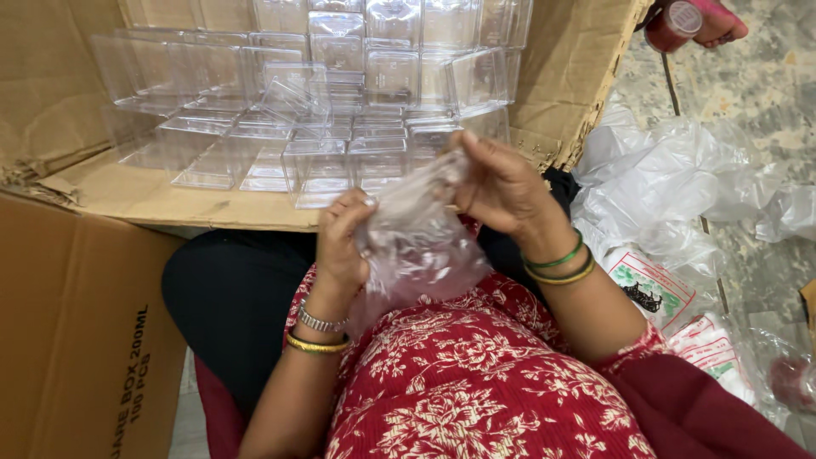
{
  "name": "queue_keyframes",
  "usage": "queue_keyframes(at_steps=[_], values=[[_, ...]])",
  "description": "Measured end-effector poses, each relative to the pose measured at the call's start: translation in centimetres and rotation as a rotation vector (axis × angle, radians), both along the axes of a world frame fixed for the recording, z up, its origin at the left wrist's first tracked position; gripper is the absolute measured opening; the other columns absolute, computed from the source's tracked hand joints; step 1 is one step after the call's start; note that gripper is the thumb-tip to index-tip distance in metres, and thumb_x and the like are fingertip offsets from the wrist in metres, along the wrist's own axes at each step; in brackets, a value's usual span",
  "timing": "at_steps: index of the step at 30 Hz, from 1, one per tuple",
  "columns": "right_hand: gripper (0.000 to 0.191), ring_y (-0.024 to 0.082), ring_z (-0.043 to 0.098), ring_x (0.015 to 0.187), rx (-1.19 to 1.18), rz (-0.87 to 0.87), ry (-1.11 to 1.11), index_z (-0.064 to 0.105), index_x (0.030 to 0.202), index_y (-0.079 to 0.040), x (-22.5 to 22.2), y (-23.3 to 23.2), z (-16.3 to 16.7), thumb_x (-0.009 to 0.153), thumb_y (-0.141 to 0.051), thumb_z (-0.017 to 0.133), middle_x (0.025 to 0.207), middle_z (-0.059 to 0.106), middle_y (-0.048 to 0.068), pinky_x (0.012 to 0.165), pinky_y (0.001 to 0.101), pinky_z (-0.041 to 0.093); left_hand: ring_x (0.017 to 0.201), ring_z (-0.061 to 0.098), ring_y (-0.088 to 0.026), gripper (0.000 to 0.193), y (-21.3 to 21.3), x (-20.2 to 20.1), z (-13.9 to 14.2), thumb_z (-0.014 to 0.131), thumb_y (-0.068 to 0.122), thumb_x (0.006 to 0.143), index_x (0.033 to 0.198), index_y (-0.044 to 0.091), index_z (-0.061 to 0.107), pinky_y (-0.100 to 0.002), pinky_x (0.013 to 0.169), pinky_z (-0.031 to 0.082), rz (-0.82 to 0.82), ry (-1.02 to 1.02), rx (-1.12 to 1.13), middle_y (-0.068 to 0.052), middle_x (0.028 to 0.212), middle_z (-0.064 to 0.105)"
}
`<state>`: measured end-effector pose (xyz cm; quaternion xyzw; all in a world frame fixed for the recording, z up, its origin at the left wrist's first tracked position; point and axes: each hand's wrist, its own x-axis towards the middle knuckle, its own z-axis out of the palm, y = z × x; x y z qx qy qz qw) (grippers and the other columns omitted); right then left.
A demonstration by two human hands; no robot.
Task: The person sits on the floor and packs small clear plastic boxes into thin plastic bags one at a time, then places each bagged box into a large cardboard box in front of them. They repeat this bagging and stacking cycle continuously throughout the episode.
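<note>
Both of my hands hold a thin, crumpled clear plastic bag (416,242) over my lap. My left hand (342,238) grips its left side with the fingers curled in. Along the bag's upper right edge, my right hand (501,189) pinches the film. Just beyond my hands lies a large cardboard box (136,191) on its side, filled with several stacked clear square plastic containers (340,93).
A tall brown carton (76,340) stands at my left. Crumpled clear and white plastic bags (671,183) lie on the stone floor at the right, with printed bags (659,293) nearer me. A person's foot (693,21) shows at the top right.
</note>
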<state>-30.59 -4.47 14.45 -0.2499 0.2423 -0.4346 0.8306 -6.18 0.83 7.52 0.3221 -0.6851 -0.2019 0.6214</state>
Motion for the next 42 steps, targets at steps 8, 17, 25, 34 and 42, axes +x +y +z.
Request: queue_keyframes(at_steps=[8, 17, 25, 34, 42], values=[[0.037, 0.026, 0.058, 0.077, -0.751, -0.404, 1.344, 0.066, 0.116, -0.008, 6.7, -3.5, -6.4, 0.083, 0.006, 0.067, 0.083, 0.052, 0.006, 0.071, 0.0399, 0.051, 0.060, 0.048, -0.016, 0.017, -4.8, -0.2, -3.1, 0.074, 0.008, 0.096, 0.091, 0.002, 0.058, -0.036, 0.055, 0.040, 0.376, 0.144, 0.571, -0.009, 0.069, 0.056], [0.051, 0.024, 0.065, 0.111, -0.888, -0.329, 1.217, 0.073, 0.127, -0.014, 4.9, -2.3, -9.4, 0.087, 0.012, 0.056, 0.119, 0.069, 0.010, 0.099, 0.0340, 0.050, 0.054, 0.047, -0.011, 0.014, -3.0, -0.9, -4.3, 0.067, 0.010, 0.100, 0.108, 0.005, 0.057, -0.033, 0.050, 0.036, 0.384, 0.028, 0.604, -0.003, 0.066, 0.051], [0.051, 0.012, 0.061, 0.099, -0.501, -0.333, 0.889, 0.073, 0.132, -0.009, 3.9, -0.5, -9.1, 0.090, 0.014, 0.055, 0.116, 0.067, 0.006, 0.088, 0.0243, 0.052, 0.062, 0.050, 0.000, 0.015, -3.7, -0.6, -5.5, 0.071, 0.010, 0.102, 0.107, 0.007, 0.057, -0.017, 0.053, 0.040, 0.037, 0.579, 0.654, 0.004, 0.088, 0.060], [0.039, 0.009, 0.067, 0.094, -0.384, -0.443, 0.694, 0.071, 0.128, -0.002, 4.2, -0.9, -9.7, 0.094, 0.011, 0.056, 0.117, 0.073, 0.004, 0.085, 0.0235, 0.056, 0.047, 0.038, 0.001, 0.040, -4.1, 0.5, -3.1, 0.064, 0.009, 0.097, 0.136, 0.011, 0.057, -0.017, 0.040, 0.030, -0.148, 0.574, 0.839, 0.008, 0.069, 0.056], [0.037, 0.012, 0.065, 0.090, -0.248, -0.275, 0.722, 0.063, 0.138, -0.004, 3.5, -1.5, -11.7, 0.103, -0.008, 0.052, 0.107, 0.071, 0.007, 0.079, 0.0279, 0.055, 0.079, 0.063, -0.008, 0.011, -4.7, -0.3, -6.1, 0.067, 0.003, 0.099, 0.109, -0.002, 0.064, -0.023, 0.072, 0.052, -0.229, 0.921, 0.831, -0.003, 0.093, 0.071]])
